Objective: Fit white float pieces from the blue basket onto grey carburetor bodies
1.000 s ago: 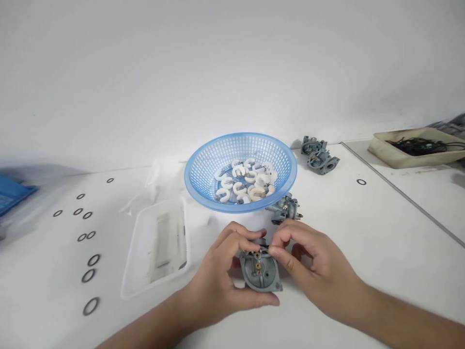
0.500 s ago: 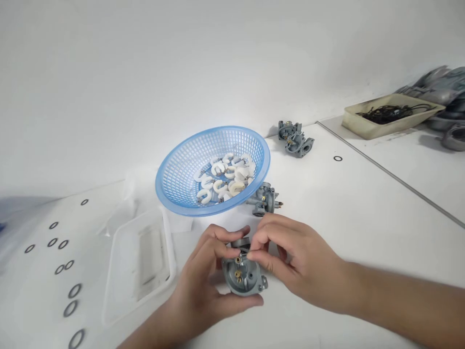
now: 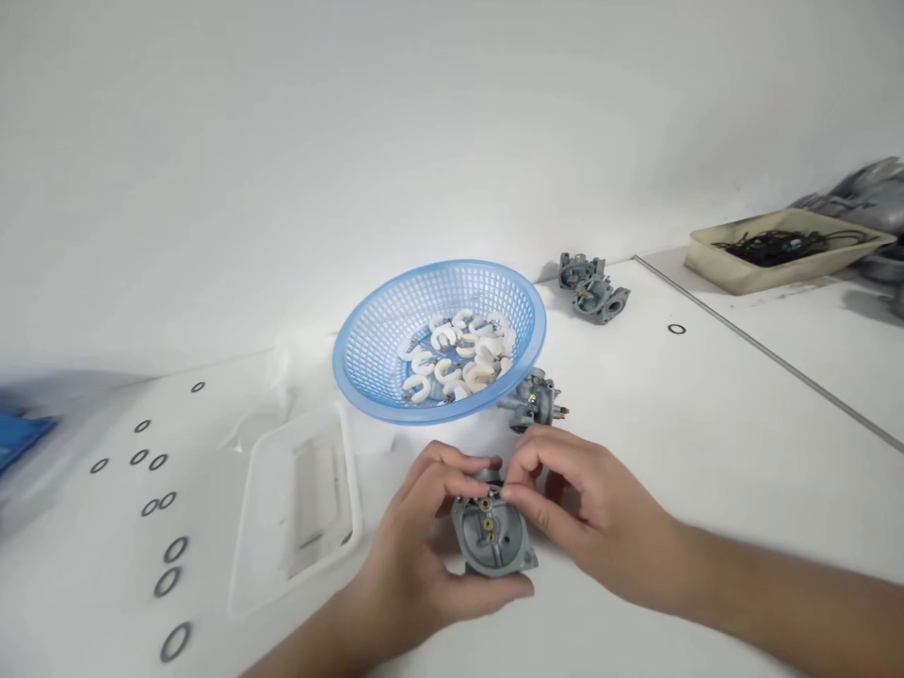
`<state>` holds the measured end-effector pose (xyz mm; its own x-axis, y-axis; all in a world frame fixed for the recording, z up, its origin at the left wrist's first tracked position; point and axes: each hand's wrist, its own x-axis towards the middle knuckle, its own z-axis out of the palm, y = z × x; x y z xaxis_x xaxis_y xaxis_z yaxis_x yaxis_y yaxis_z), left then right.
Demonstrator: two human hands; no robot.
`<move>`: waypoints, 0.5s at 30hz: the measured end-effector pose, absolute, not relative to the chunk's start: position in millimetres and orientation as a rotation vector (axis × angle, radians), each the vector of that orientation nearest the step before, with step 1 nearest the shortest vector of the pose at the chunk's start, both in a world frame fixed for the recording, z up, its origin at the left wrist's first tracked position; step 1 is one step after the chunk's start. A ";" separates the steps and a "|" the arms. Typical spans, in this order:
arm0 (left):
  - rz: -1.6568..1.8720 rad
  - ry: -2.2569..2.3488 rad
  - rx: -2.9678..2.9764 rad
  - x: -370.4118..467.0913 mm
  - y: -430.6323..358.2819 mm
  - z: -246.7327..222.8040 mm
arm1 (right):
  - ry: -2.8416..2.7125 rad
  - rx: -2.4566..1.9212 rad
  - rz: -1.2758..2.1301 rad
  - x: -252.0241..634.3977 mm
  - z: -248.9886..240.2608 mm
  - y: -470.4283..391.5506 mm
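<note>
Head view: busy, close work low on the white counter [image 3: 621, 405], two bare hands meeting at one piece.
Dark rings: scattered down the left, this big one [image 3: 165, 653] nearest.
White tray: here's the shallow tray [image 3: 265, 508], just right of them.
Left hand: palm turned inward, this hand [image 3: 410, 546] has its grip wrapped round the metal body [image 3: 505, 541], thumb along the near edge, fingers over the far side.
Blue basket: beyond it sits the basket [image 3: 424, 419], white U-shaped pieces [image 3: 487, 350] inside.
Metal body: right between the hands, open cavity up, brass fittings [image 3: 488, 524] showing, length running from far neck to near corner.
Right hand: thumb and forefinger of this one [image 3: 600, 527] pinch together at the far right rim, so the cavity lies left and nearer the person; wrist low, forearm from the right. Anything in that grip? Can't tell.
Spare bodies: one [image 3: 540, 400] just past the knuckles, a pair [image 3: 597, 299] farther back.
</note>
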<state>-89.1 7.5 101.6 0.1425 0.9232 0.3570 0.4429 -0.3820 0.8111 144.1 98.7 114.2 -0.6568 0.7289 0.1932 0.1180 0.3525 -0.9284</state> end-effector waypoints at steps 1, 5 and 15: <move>1.170 1.320 1.892 -88.1 7.3 103.0 | -2.013 -0.740 1.325 143.7 113.2 99.2; 1.154 1.399 1.990 -85.5 7.1 107.6 | -2.023 -0.736 1.333 143.4 111.3 99.9; 1.563 1.866 2.417 -102.0 23.9 166.1 | -2.071 -0.712 1.266 140.2 105.7 103.9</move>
<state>-102.0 23.9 166.1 0.0138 0.6214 0.7834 0.8803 -0.3792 0.2853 140.2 103.9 105.7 -0.6741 0.7068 0.2145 0.1315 0.4006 -0.9068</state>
